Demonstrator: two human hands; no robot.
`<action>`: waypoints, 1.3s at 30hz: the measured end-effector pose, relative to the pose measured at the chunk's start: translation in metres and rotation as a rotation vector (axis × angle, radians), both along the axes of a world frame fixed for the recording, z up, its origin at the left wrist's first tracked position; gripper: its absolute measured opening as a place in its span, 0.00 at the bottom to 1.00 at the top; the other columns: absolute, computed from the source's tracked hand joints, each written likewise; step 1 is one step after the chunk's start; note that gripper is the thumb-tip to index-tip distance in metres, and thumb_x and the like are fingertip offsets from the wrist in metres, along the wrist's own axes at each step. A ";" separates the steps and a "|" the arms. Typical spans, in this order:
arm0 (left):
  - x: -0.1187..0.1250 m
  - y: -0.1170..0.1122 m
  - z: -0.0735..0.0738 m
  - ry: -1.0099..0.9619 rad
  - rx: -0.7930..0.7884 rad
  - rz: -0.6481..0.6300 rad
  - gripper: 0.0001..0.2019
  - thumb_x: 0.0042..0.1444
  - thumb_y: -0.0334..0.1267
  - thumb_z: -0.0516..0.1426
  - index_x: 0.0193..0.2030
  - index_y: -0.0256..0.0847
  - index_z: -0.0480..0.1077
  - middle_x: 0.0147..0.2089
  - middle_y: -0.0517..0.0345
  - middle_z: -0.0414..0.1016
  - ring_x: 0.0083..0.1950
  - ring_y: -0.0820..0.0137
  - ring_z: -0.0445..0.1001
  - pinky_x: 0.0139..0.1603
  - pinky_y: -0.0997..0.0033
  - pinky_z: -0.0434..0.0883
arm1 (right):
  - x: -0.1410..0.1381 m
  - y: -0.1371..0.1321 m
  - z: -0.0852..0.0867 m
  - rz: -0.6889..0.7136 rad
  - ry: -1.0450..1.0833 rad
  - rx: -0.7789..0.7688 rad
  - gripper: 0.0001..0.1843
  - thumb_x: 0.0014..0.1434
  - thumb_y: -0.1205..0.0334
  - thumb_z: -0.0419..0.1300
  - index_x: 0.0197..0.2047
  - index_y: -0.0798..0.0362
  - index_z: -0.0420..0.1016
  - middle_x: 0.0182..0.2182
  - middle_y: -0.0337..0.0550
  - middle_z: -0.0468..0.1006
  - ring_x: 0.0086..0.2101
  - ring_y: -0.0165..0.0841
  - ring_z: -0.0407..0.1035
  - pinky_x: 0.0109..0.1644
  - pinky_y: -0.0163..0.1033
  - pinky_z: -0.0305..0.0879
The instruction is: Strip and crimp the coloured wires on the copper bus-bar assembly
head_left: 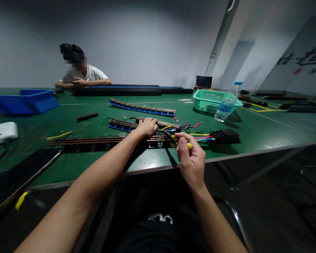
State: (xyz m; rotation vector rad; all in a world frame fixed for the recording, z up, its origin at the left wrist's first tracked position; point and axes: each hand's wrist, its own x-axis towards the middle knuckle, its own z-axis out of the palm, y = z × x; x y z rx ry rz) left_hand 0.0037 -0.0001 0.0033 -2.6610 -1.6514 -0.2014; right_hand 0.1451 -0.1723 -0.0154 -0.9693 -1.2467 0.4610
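Observation:
My left hand (146,127) rests with curled fingers on a long dark rail with copper strips (94,142) that lies across the green table (252,130). My right hand (189,156) is closed around a yellow-handled screwdriver (177,140), its dark tip pointing at the rail by my left hand. Coloured wires (200,137) in red, blue and yellow run from the rail to a black block (224,135) on the right. A second rail with a blue base (121,125) lies just behind my left hand.
Another blue-based rail (142,107) lies farther back. A green basket (212,101) and a water bottle (226,105) stand at the right, a blue bin (23,102) and a white device (2,131) at the left. A person (81,75) sits at the far side.

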 end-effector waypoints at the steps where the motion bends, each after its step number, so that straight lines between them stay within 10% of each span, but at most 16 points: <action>1: 0.000 0.000 0.000 -0.001 0.000 -0.001 0.22 0.69 0.39 0.42 0.64 0.43 0.65 0.68 0.44 0.65 0.67 0.52 0.62 0.62 0.42 0.64 | 0.000 -0.001 0.002 -0.009 0.071 0.018 0.16 0.66 0.48 0.56 0.48 0.51 0.75 0.24 0.35 0.67 0.21 0.25 0.58 0.24 0.32 0.54; 14: -0.002 0.001 -0.004 -0.011 0.027 -0.015 0.22 0.69 0.39 0.42 0.65 0.42 0.64 0.68 0.43 0.65 0.67 0.54 0.62 0.62 0.43 0.63 | 0.009 0.051 0.003 0.238 0.348 -0.122 0.26 0.61 0.37 0.58 0.48 0.51 0.70 0.26 0.31 0.67 0.15 0.19 0.46 0.17 0.30 0.42; 25: 0.001 -0.002 0.000 -0.006 -0.011 0.013 0.23 0.69 0.39 0.42 0.67 0.45 0.62 0.70 0.46 0.63 0.69 0.54 0.60 0.64 0.42 0.61 | 0.008 0.041 0.000 0.113 -0.486 0.065 0.12 0.61 0.58 0.57 0.35 0.52 0.80 0.22 0.36 0.73 0.22 0.25 0.63 0.29 0.32 0.59; 39: -0.001 -0.004 0.002 0.000 -0.008 -0.006 0.23 0.70 0.40 0.41 0.66 0.41 0.63 0.69 0.42 0.63 0.68 0.53 0.61 0.63 0.42 0.62 | 0.046 0.027 0.009 -0.092 0.269 0.186 0.21 0.65 0.43 0.56 0.51 0.50 0.73 0.30 0.37 0.73 0.16 0.20 0.54 0.17 0.30 0.47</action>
